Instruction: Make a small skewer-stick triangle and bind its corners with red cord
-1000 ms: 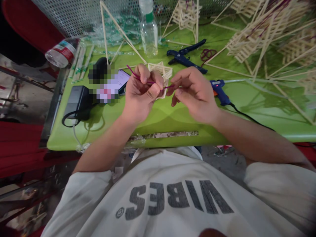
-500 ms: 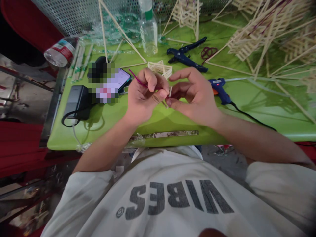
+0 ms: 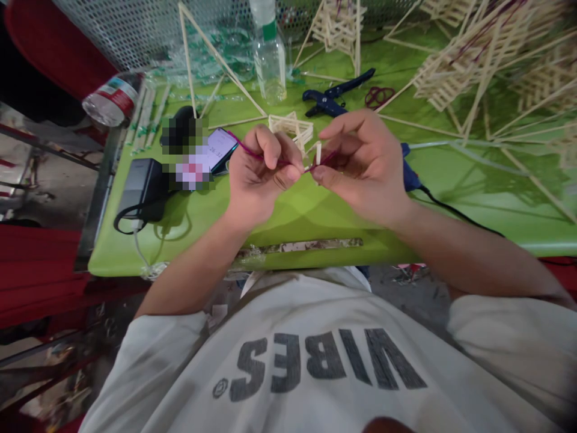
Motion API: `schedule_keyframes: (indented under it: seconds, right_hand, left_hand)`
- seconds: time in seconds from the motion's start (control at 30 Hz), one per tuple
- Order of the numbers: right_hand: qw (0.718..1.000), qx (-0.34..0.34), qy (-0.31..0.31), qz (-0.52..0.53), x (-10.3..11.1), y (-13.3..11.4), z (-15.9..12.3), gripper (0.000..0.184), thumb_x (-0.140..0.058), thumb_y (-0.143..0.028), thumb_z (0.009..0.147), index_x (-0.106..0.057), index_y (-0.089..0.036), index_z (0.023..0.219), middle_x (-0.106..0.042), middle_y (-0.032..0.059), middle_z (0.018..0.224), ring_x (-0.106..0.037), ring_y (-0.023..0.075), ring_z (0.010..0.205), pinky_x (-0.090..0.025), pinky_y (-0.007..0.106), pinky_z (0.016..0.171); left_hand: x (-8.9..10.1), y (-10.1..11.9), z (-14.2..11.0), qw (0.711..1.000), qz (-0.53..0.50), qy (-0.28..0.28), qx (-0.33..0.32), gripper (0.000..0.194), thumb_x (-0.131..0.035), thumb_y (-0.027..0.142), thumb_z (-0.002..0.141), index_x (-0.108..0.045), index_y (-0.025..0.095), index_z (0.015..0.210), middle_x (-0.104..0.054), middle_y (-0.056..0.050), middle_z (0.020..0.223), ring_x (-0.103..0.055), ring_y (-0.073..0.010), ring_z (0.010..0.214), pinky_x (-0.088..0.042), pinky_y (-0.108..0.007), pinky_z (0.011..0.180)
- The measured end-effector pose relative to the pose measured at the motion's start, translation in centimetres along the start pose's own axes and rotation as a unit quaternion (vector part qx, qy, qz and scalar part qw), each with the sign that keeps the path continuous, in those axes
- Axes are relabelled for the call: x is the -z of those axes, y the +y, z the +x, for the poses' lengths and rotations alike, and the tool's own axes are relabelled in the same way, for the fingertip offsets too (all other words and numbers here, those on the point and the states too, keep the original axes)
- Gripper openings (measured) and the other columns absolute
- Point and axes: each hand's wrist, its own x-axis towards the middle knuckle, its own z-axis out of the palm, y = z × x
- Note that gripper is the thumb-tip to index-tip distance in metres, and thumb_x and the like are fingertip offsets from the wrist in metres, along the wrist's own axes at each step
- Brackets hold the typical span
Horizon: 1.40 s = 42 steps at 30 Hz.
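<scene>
Between my hands runs a dark red-purple cord. My left hand pinches it with thumb and forefinger, and one end trails out past the knuckles. My right hand grips the cord together with a short pale wooden stick, which stands upright at the fingertips. The cord passes by the stick; whether it is knotted there I cannot tell. Just behind the fingers lies a small frame of glued wooden sticks on the green table. My right hand partly covers a blue glue gun.
Blue cutters and a coil of red cord lie behind my right hand. A clear bottle stands at the back. Stick structures crowd the right. A phone and a black-grey power bank lie left.
The hands have drawn slightly apart, and the cord now shows stretched between them. The short stick has turned more upright in my right hand, which has shifted a little right.
</scene>
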Motion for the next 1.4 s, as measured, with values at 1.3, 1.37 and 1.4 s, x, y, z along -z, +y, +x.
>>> schedule_keyframes:
  seconds: [1.3, 1.37, 1.4]
  right_hand:
    - [1.000, 0.022, -0.009, -0.005, 0.8, -0.2, 0.1, 0.043, -0.111, -0.049, 0.078, -0.076, -0.029, 0.095, -0.076, 0.0021, 0.095, -0.073, 0.0234, 0.084, -0.072, 0.043, 0.075]
    - [1.000, 0.019, -0.008, -0.007, 0.9, -0.2, 0.1, 0.043, -0.112, -0.049, 0.077, -0.076, -0.029, 0.094, -0.077, 0.0023, 0.095, -0.073, 0.0237, 0.084, -0.072, 0.044, 0.074]
    - [1.000, 0.019, -0.009, -0.006, 0.9, -0.2, 0.2, 0.043, -0.112, -0.049, 0.077, -0.077, -0.029, 0.094, -0.077, 0.0024, 0.095, -0.073, 0.0234, 0.084, -0.072, 0.043, 0.074]
  left_hand:
    - [-0.2, 1.1, 0.3, 0.999, -0.040, -0.014, 0.016, 0.067, -0.103, 0.044, 0.092, -0.040, 0.025, 0.085, -0.061, 0.004, 0.075, -0.063, -0.0123, 0.067, -0.048, -0.027, 0.061]
    - [-0.2, 1.1, 0.4, 0.998, -0.049, -0.032, 0.007, 0.067, -0.102, 0.043, 0.093, -0.039, 0.025, 0.085, -0.061, 0.004, 0.076, -0.062, -0.0122, 0.067, -0.046, -0.028, 0.062]
    - [-0.2, 1.2, 0.4, 0.998, -0.052, -0.034, 0.004, 0.068, -0.103, 0.044, 0.093, -0.038, 0.025, 0.085, -0.061, 0.004, 0.076, -0.062, -0.0122, 0.067, -0.045, -0.028, 0.062]
